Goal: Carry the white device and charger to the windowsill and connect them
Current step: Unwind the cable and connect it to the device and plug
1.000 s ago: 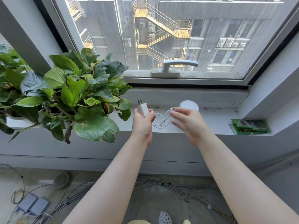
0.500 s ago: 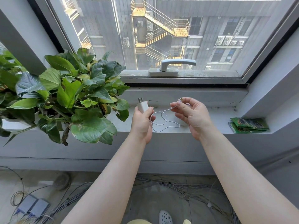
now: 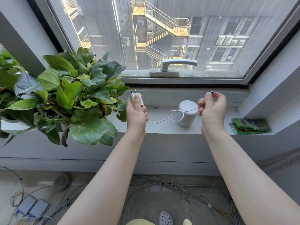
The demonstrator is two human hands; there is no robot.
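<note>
Fingers of my left hand are wrapped around the small white plug-in charger block, its two metal prongs pointing up past my fingertips. My right hand pinches the dark-tipped end of the thin white cable between thumb and forefinger, the other fingers loosely curled. The cable sags between both hands with a loop in it. Below and left of my right fingers, the white rounded cylindrical device stands upright on the grey windowsill.

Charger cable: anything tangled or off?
The white cable has a loose loop or kink in front of the white device, between the left hand holding the charger and the right hand.
</note>
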